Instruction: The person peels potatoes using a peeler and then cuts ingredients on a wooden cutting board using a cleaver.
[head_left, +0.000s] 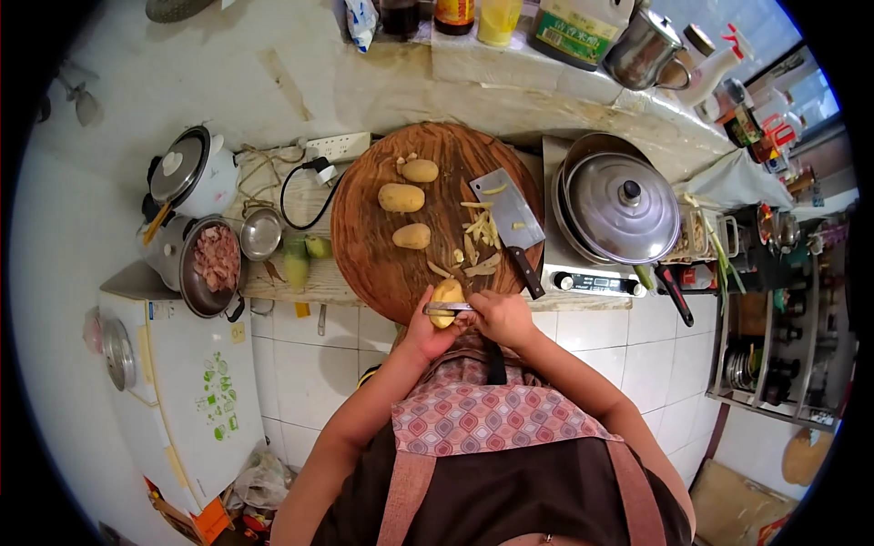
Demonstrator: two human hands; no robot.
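At the near edge of the round wooden board (364, 246), my left hand (426, 332) is closed round a partly peeled potato (448, 293). My right hand (499, 318) grips a metal peeler (439, 308), which lies across that potato. Potato peels (482, 266) are scattered on the board just beyond my hands. Three more potatoes, one near the top (420, 171), one in the middle (401, 197) and one lower (411, 237), rest on the board. A cleaver (506, 211) lies at the right, with cut potato strips (482, 226) beside its blade.
Right of the board, a lidded wok (619, 205) stands on a cooktop (596, 284). To the left are a pan of raw meat (216, 259), a small metal bowl (262, 233), green vegetables (296, 262) and a power strip (339, 146). Bottles line the back ledge.
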